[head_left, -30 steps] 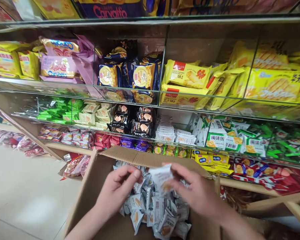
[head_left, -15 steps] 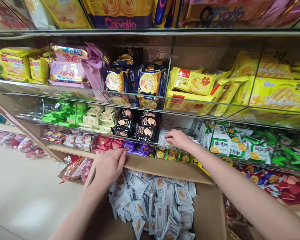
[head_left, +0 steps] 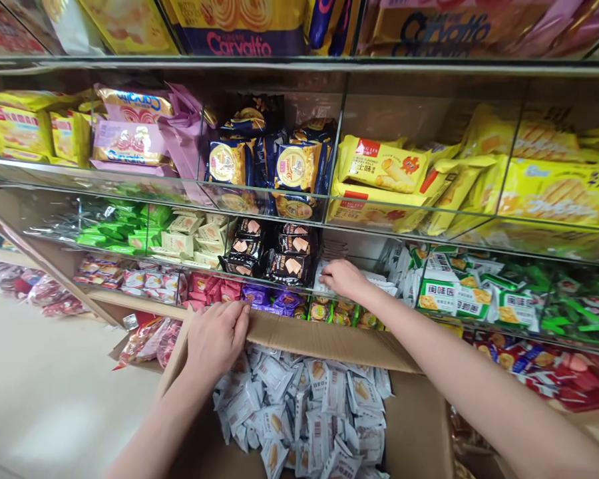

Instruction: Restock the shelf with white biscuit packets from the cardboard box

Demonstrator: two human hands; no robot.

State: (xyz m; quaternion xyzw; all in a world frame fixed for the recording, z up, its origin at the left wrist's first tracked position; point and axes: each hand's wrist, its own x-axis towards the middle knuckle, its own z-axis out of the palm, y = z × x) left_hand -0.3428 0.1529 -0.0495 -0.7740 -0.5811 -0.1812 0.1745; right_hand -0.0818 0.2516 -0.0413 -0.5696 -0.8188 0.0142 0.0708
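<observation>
My left hand (head_left: 219,336) is closed over the upper left corner of a cardboard box (head_left: 329,339), its fingers wrapped round the flap. Many small white packets (head_left: 324,406) lie inside this box, below my hands. My right hand (head_left: 344,279) reaches into a shelf compartment, fingers curled down onto white packets (head_left: 379,279) there. Whatever is between its fingertips is too small to make out. Black packets (head_left: 289,256) stand just left of that hand.
Glass dividers and a glass shelf edge (head_left: 279,193) run above my hands. Yellow packs (head_left: 379,166) fill the shelf over my right hand. Green and white packets (head_left: 454,296) lie to its right. A box of red packets (head_left: 154,339) sits at lower left, near the floor (head_left: 54,399).
My right hand has shifted slightly left within the compartment. My left hand stays on the box edge. The view has moved a little.
</observation>
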